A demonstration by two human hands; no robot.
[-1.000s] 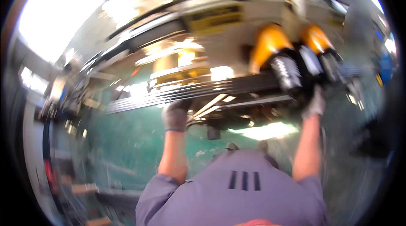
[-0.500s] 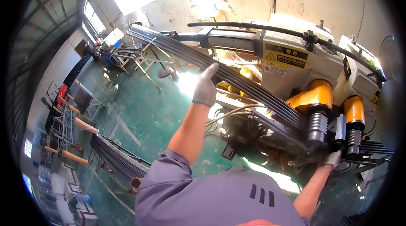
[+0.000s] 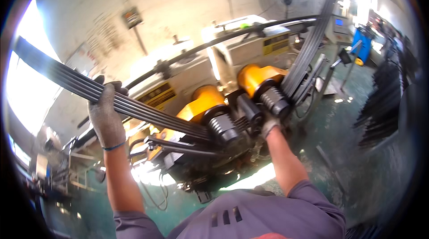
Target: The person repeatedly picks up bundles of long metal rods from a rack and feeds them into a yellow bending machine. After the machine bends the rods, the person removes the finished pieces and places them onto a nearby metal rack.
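A bundle of long dark metal bars (image 3: 152,114) slopes from the upper left down into a bending machine. My left hand (image 3: 106,116), in a grey knit glove, is closed around these bars, with fingertips showing above them. Two orange arms (image 3: 204,100) with ridged dark steel rollers (image 3: 222,126) stand over the bars. Between the rollers sits a black cylinder (image 3: 250,113). My gloved right hand (image 3: 271,128) reaches in beside that cylinder, its fingers hidden by the machine. Right of the rollers, bars (image 3: 309,55) rise steeply toward the top edge.
Behind the rollers is the pale machine housing (image 3: 190,82), with a dark hose (image 3: 203,51) along it. A control box with a blue screen (image 3: 339,23) and a blue bin (image 3: 363,44) stand at the right. Many dark bars (image 3: 386,100) are piled at far right.
The view has swung to the right, bringing both rollers to the middle and the right-hand bars into sight. My left hand stays on the bars; my right hand remains at the machine.
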